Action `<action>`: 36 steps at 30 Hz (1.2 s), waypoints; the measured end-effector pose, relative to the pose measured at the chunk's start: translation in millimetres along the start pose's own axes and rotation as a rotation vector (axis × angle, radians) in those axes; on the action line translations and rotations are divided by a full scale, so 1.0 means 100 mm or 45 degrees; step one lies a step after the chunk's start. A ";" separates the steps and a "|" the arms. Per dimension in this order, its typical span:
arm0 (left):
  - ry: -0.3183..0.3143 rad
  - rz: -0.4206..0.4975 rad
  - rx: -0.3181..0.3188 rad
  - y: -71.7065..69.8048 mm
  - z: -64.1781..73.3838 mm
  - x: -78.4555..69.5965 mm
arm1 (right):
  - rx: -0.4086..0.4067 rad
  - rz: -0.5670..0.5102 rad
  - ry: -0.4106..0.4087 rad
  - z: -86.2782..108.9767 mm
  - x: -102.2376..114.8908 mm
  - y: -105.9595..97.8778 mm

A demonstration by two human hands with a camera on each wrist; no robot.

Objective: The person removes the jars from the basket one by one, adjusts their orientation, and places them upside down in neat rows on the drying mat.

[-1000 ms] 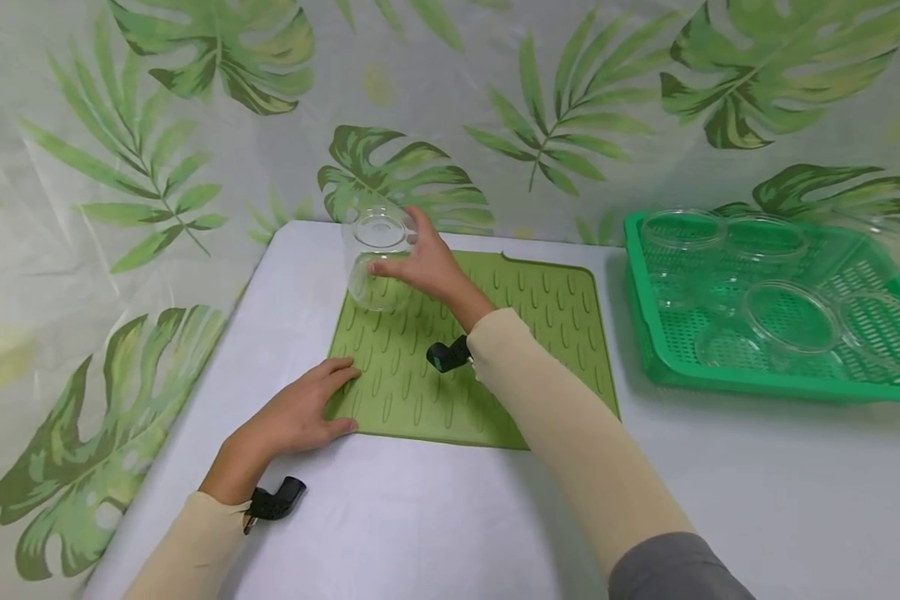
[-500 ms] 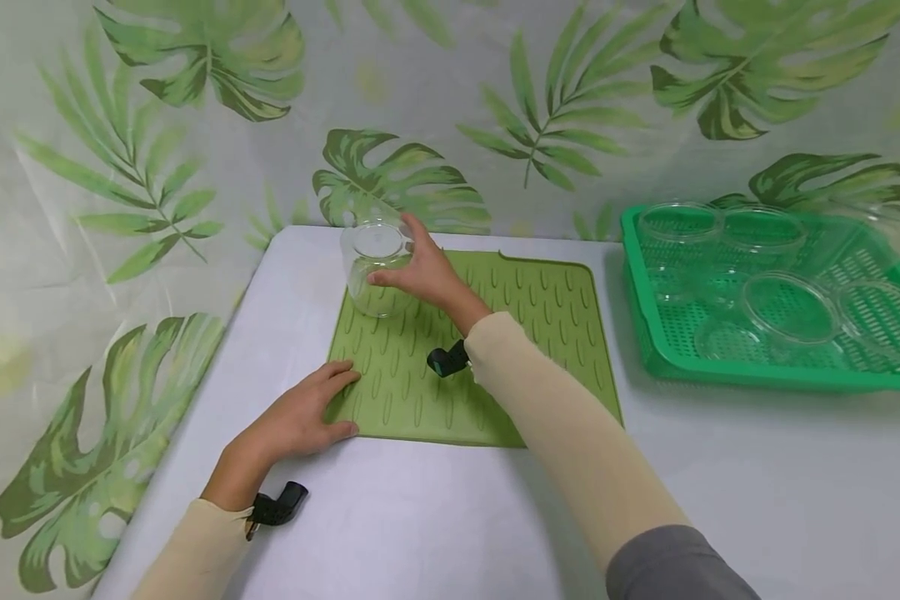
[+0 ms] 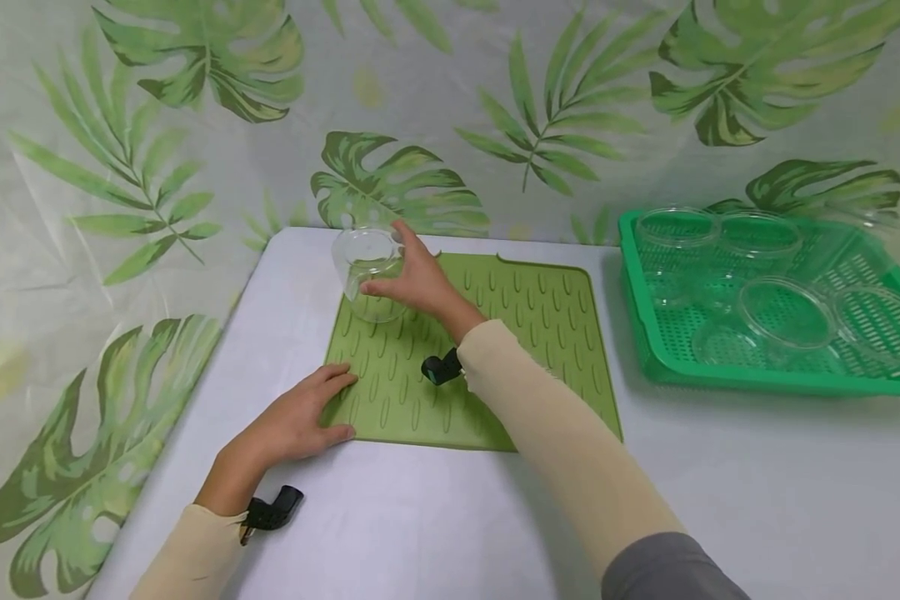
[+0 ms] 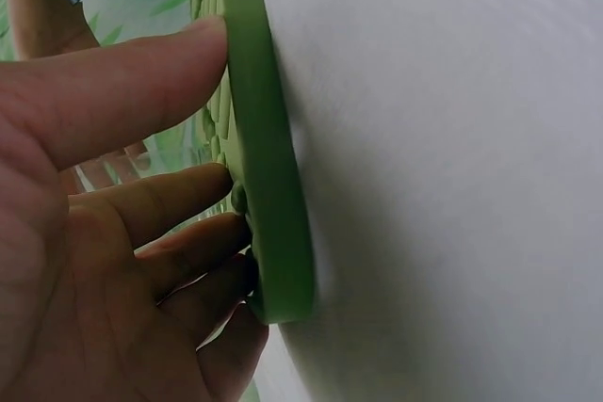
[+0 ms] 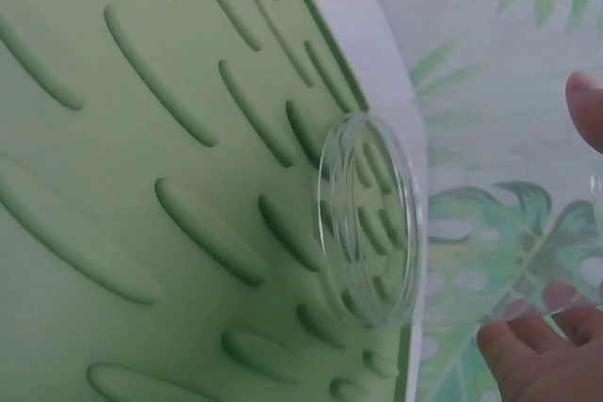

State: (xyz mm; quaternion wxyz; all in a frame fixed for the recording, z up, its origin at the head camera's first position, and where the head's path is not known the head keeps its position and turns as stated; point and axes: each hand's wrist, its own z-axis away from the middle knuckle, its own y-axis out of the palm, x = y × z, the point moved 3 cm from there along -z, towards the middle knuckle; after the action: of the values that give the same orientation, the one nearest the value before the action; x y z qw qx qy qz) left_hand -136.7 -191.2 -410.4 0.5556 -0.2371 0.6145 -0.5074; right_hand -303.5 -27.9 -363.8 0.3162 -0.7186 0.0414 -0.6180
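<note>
A clear plastic cup [image 3: 375, 304] is in my right hand [image 3: 412, 279], its thumb and fingers round the side. The cup stands over the far left corner of the green ridged mat [image 3: 480, 400], apparently bottom up and a little tilted. In the right wrist view the cup's round rim [image 5: 411, 223] is close to the mat; whether they touch I cannot tell. My left hand [image 3: 292, 421] rests at the mat's near left corner. Its thumb [image 4: 160, 82] and spread fingertips touch the mat's upper side in the left wrist view.
At the right of the white table [image 3: 420, 533] stands a green basket [image 3: 765, 381] with several clear cups [image 3: 787, 312] in it. A leaf-patterned sheet [image 3: 405, 100] hangs behind the table and covers its left side.
My right hand has lowered the cup slightly towards the mat and moved it a little left, with more tilt. The left hand stays in place. The head view has shifted slightly.
</note>
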 end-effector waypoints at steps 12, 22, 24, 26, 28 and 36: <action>0.011 0.004 0.003 -0.02 0.00 0.01 | -0.023 0.119 -0.020 0.00 0.00 0.02; 0.025 0.022 0.005 0.00 0.00 0.03 | -0.012 0.076 -0.030 0.00 -0.04 0.03; 0.023 0.021 0.007 0.01 0.00 0.03 | -0.011 0.069 -0.028 0.00 -0.05 0.04; 0.023 0.020 0.005 0.01 0.00 0.04 | -0.012 0.052 -0.032 -0.01 -0.05 0.04; 0.023 0.016 0.000 0.00 0.00 0.04 | -0.011 0.042 -0.033 -0.01 -0.05 0.03; 0.015 0.018 0.010 0.00 0.01 0.04 | -0.016 0.057 -0.018 -0.03 -0.03 0.00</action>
State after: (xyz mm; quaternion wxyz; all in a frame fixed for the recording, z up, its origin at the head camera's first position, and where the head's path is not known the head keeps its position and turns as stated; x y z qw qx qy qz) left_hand -137.3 -194.8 -411.6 0.5565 -0.2274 0.6176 -0.5072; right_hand -307.4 -27.3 -366.5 0.3256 -0.7239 0.0591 -0.6054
